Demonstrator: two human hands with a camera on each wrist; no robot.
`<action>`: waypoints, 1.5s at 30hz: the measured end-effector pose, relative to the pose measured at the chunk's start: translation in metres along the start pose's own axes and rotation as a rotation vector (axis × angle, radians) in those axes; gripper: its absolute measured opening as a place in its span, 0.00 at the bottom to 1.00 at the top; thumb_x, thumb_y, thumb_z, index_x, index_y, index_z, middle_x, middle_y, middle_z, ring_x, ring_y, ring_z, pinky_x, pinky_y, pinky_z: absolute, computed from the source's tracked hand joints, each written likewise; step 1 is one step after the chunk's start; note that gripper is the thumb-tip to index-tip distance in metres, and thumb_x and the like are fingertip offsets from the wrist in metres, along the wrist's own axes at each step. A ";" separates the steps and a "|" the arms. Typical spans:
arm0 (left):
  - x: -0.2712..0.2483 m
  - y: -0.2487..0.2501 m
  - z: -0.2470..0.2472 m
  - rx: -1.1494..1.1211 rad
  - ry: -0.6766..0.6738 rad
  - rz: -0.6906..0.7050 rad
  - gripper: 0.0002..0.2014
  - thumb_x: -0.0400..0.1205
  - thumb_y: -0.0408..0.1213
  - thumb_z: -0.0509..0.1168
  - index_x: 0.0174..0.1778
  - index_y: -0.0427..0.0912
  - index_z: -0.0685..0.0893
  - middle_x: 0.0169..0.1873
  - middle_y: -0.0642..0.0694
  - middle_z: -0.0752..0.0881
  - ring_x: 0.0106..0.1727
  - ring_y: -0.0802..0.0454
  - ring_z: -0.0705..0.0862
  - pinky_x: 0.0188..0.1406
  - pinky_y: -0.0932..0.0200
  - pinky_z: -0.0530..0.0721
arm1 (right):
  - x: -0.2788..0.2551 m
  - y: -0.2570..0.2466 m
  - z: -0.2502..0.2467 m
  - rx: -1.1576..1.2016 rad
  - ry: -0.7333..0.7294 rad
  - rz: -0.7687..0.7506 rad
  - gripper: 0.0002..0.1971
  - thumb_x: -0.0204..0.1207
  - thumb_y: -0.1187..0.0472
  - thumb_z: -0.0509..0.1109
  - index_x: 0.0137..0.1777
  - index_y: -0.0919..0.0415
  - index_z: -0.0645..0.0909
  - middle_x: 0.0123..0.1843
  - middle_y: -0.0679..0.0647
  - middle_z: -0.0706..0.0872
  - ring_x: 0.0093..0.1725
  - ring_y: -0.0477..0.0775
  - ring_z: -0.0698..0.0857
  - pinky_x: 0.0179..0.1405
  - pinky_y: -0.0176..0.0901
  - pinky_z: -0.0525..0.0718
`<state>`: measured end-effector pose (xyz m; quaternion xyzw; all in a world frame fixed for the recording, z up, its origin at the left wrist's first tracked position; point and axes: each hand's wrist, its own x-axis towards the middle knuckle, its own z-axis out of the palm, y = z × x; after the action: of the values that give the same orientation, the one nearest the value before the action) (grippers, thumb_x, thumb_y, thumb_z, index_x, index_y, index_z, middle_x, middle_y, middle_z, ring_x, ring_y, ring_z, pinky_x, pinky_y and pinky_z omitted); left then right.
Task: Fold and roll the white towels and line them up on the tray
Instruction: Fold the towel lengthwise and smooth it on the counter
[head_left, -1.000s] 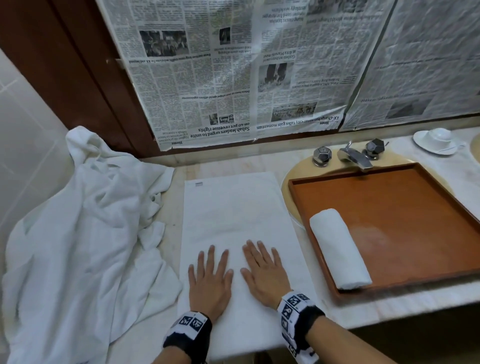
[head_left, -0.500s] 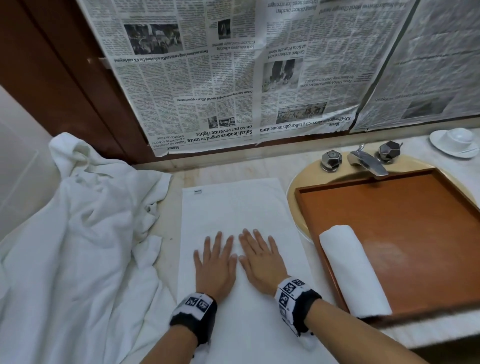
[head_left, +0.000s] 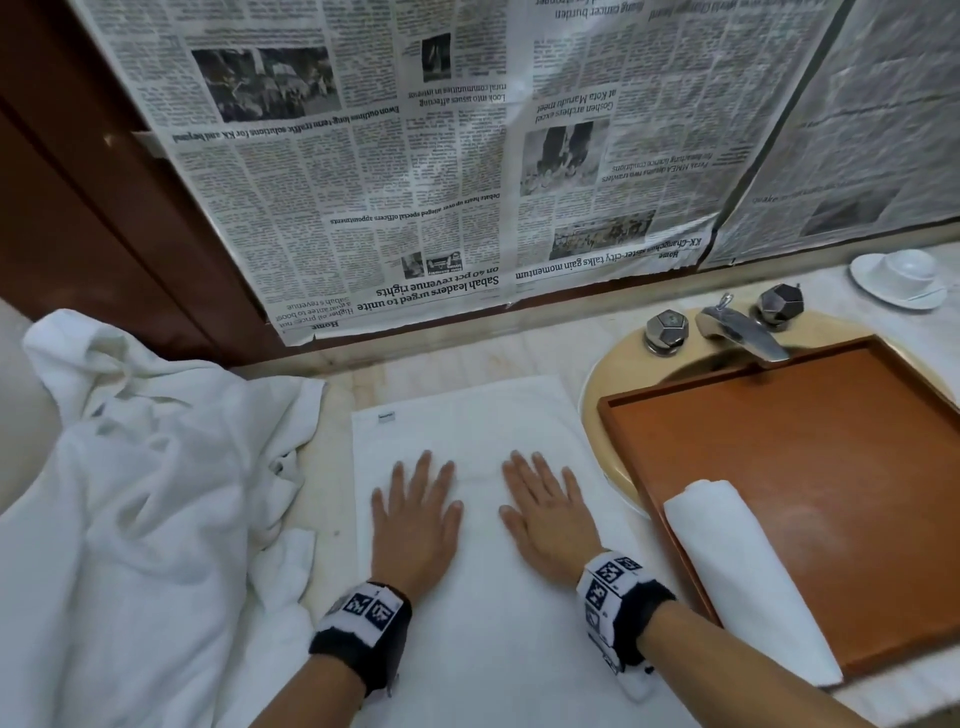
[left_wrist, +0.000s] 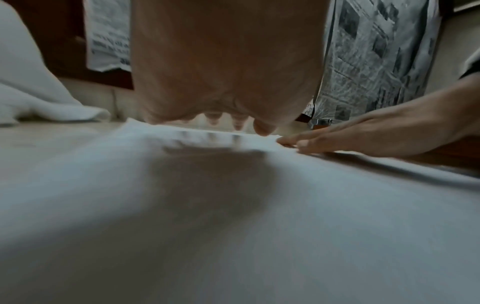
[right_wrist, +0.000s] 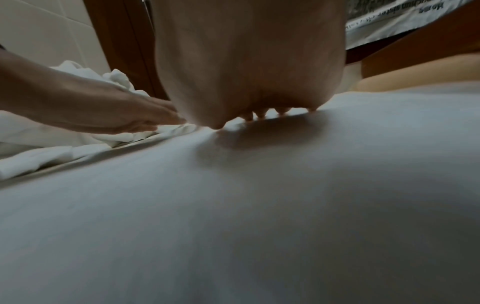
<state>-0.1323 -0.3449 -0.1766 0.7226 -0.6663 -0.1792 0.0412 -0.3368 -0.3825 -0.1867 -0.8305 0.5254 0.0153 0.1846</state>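
Note:
A folded white towel (head_left: 467, 431) lies flat on the counter in front of me, long side running away from me. My left hand (head_left: 415, 512) and right hand (head_left: 545, 512) press on it palm down, fingers straight, a hand's width apart. Both wrist views show the towel (left_wrist: 233, 216) (right_wrist: 259, 205) under flat palms. A rolled white towel (head_left: 737, 571) lies on the left side of the brown wooden tray (head_left: 831, 441), which sits over the sink at my right.
A heap of unfolded white towels (head_left: 145, 493) fills the counter at my left. Behind the tray stand a chrome tap (head_left: 737, 332) with two knobs. A white cup and saucer (head_left: 898, 278) sit far right. Newspaper (head_left: 441, 156) covers the wall.
My hands slid forward on the towel and then apart sideways, smoothing it. The head view moved closer and shifted left.

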 end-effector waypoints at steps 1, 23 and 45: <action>0.007 0.006 0.002 0.016 -0.025 0.044 0.38 0.78 0.65 0.25 0.87 0.63 0.47 0.87 0.58 0.40 0.88 0.47 0.38 0.84 0.36 0.40 | 0.006 -0.002 0.002 -0.001 0.000 0.003 0.44 0.74 0.33 0.16 0.88 0.50 0.39 0.85 0.41 0.33 0.87 0.52 0.36 0.80 0.54 0.27; 0.091 -0.032 -0.039 -0.063 -0.004 -0.083 0.29 0.89 0.54 0.50 0.86 0.49 0.61 0.88 0.44 0.51 0.87 0.39 0.48 0.85 0.40 0.49 | 0.020 0.020 -0.057 0.262 0.223 0.342 0.29 0.85 0.60 0.61 0.83 0.69 0.60 0.83 0.63 0.65 0.82 0.61 0.66 0.80 0.45 0.63; 0.182 0.119 -0.012 -0.067 -0.153 0.378 0.12 0.87 0.41 0.59 0.63 0.53 0.84 0.56 0.47 0.79 0.59 0.45 0.79 0.56 0.50 0.78 | -0.045 0.028 -0.018 0.112 0.228 0.515 0.21 0.46 0.74 0.86 0.35 0.61 0.80 0.37 0.60 0.83 0.33 0.59 0.84 0.24 0.45 0.83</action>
<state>-0.2325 -0.5384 -0.1673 0.5673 -0.7849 -0.2447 0.0476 -0.3847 -0.3600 -0.1680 -0.6546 0.7364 -0.0607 0.1599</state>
